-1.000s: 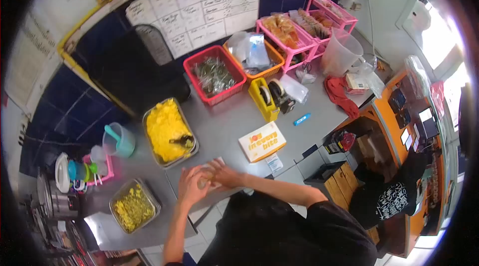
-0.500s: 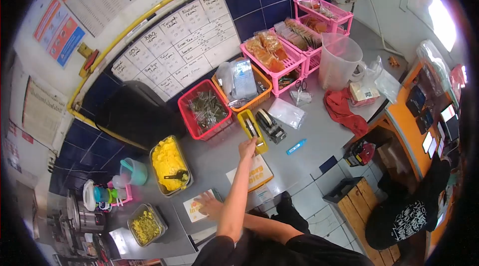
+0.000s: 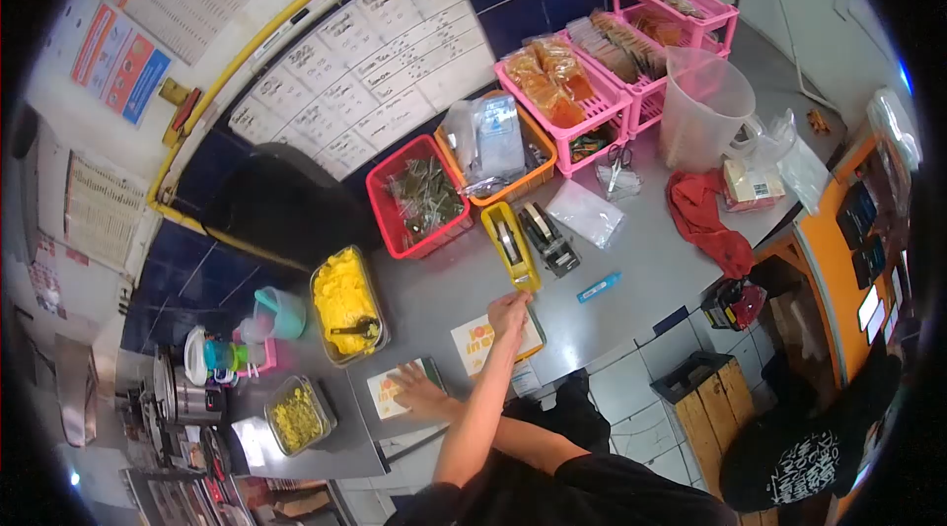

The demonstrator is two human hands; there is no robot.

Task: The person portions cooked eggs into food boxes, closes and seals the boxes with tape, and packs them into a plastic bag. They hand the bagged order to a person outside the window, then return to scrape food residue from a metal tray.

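Note:
My left hand [image 3: 510, 311], closed in a pinch, is just in front of the near end of a yellow tape dispenser [image 3: 509, 245]; what its fingers grip is too small to tell. Below it lies a white box with orange print [image 3: 477, 345], partly covered by my left forearm. My arms cross, the left over the right. Fingers spread, my right hand [image 3: 424, 393] rests at the right side of a second white printed box [image 3: 391, 392]. A black tape dispenser [image 3: 549, 240] stands beside the yellow one.
Behind are a red basket [image 3: 419, 250], an orange basket [image 3: 508, 193] and pink racks [image 3: 597, 127]. Yellow food fills a tray [image 3: 343, 294]; a smaller tray [image 3: 299, 418] sits front left. A blue marker [image 3: 599, 287] lies rightward. A person in black [image 3: 789, 447] is at far right.
My left hand has left the nearer box, reached the yellow dispenser and then drawn back slightly from it. My right hand has opened out beside the box. The camera view has shifted.

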